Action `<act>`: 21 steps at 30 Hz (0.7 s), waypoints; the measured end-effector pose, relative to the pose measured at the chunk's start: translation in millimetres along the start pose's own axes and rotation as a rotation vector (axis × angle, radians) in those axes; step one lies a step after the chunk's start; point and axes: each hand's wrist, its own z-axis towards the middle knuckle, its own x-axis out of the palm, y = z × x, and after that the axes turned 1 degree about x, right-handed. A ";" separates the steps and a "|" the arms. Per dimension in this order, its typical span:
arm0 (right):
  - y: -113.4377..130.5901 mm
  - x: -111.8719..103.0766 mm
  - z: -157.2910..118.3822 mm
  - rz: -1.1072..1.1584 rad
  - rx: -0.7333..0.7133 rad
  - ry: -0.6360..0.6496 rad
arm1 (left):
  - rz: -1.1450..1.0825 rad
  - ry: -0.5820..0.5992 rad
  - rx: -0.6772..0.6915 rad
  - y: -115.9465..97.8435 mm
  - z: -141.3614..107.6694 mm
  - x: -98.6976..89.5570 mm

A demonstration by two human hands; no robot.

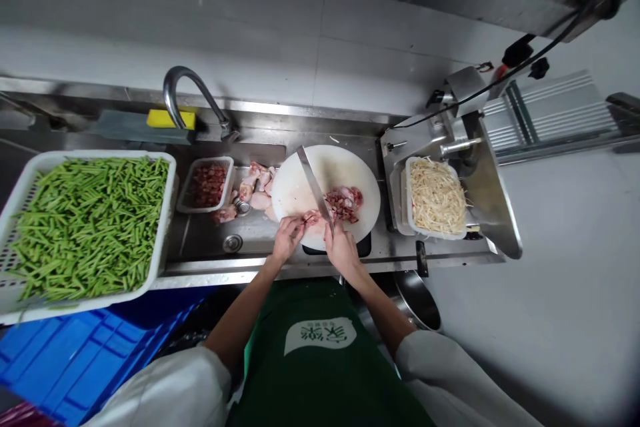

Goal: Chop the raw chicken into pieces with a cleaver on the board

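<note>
A round white cutting board (293, 177) lies over the right part of the sink. My right hand (344, 250) grips a long-bladed knife (313, 180), its blade slanting away to the upper left across the board. With fingers closed, my left hand (289, 238) presses on a piece of raw meat (311, 217) at the board's near edge, left of the blade. Chopped meat (345, 202) is heaped just right of the knife. Larger pieces of raw meat (254, 180) sit in the sink beside the board.
Left stands a white basket (167, 213) of cut green beans. A small basket (231, 183) of diced meat sits in the sink (200, 240) below a curved faucet (175, 90). Right is a tub (409, 200) of pale shreds by a metal machine (500, 200). A blue crate (55, 360) is below.
</note>
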 end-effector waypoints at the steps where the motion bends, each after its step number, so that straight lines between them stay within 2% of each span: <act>1: 2.3 6.7 1.3 0.001 0.011 0.026 | -0.008 0.024 0.023 1.4 0.3 1.2; 3: 3.0 17.6 5.1 -0.011 0.023 0.110 | -0.014 0.068 0.046 3.6 1.9 3.1; 5: -0.5 19.3 8.5 -0.022 0.003 0.158 | -0.011 0.079 0.052 4.5 3.0 3.1; 7: -3.9 13.1 9.2 -0.021 -0.036 0.145 | -0.010 0.059 0.043 4.2 1.8 1.2; 11: 0.7 7.8 4.5 -0.020 -0.043 0.034 | 0.013 -0.047 -0.006 2.7 -5.2 -1.7; 15: 7.8 16.9 6.7 -0.019 -0.026 0.156 | 0.001 0.071 0.034 1.1 -6.4 -0.1; 17: 7.6 13.7 9.4 -0.006 -0.048 0.183 | -0.005 0.082 0.037 -0.1 -5.9 -1.9; 21: 7.5 4.6 6.3 0.002 -0.064 0.062 | 0.020 -0.123 -0.004 -1.7 -11.8 -14.8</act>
